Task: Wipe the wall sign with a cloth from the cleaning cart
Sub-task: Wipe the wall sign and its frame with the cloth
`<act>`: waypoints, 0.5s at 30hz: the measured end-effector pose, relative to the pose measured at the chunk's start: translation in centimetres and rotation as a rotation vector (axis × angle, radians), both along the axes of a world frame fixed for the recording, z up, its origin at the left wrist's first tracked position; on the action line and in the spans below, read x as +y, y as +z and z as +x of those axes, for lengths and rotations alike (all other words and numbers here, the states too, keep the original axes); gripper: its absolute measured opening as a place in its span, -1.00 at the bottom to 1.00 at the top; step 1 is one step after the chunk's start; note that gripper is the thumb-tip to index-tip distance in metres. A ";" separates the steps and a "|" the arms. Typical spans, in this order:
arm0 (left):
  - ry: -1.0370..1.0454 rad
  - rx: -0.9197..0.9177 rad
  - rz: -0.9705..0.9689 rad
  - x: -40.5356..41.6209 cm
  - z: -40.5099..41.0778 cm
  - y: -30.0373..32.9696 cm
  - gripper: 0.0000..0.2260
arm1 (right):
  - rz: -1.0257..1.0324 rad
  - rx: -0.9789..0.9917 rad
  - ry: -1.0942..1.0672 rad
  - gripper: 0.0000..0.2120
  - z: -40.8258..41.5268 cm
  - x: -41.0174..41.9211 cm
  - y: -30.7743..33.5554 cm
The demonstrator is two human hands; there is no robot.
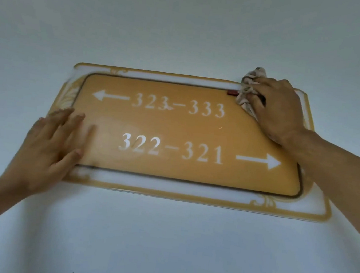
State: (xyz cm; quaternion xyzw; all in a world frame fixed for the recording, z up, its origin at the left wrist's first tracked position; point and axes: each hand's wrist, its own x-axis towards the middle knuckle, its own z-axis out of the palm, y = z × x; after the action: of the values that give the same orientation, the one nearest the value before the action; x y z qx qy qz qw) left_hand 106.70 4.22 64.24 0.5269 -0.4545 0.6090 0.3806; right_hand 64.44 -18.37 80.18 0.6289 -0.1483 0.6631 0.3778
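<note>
Right hand (280, 108) bunched tight around the soft, floppy cloth (248, 88) at the top right corner of the orange wall sign (175, 127), left hand (50, 143) flat and open bracing the slick-looking lower left edge, probably best gripped wadded like this.

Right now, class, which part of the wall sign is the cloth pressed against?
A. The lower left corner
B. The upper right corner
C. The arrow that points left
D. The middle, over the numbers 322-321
B: the right hand presses the bunched cloth onto the upper right corner of the sign, while the left hand lies flat on its lower left part.
</note>
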 end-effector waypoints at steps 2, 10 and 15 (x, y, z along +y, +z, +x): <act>-0.003 0.049 0.081 -1.0 -2.3 0.5 -0.35 | -0.015 0.024 -0.006 -0.70 0.6 0.1 -0.2; -0.017 0.079 0.059 -1.6 -2.9 0.1 -0.35 | -0.083 0.091 0.018 -0.76 2.1 0.9 -4.5; -0.020 0.085 0.054 -1.8 -2.8 0.1 -0.36 | -0.119 0.180 0.072 -0.76 3.3 1.3 -11.3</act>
State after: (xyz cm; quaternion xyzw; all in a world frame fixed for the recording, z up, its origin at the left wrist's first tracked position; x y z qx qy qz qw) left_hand 103.95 2.43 64.32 0.5577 -0.4595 0.5698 0.3914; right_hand 67.73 -17.09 68.86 0.6673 -0.0515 0.6246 0.4024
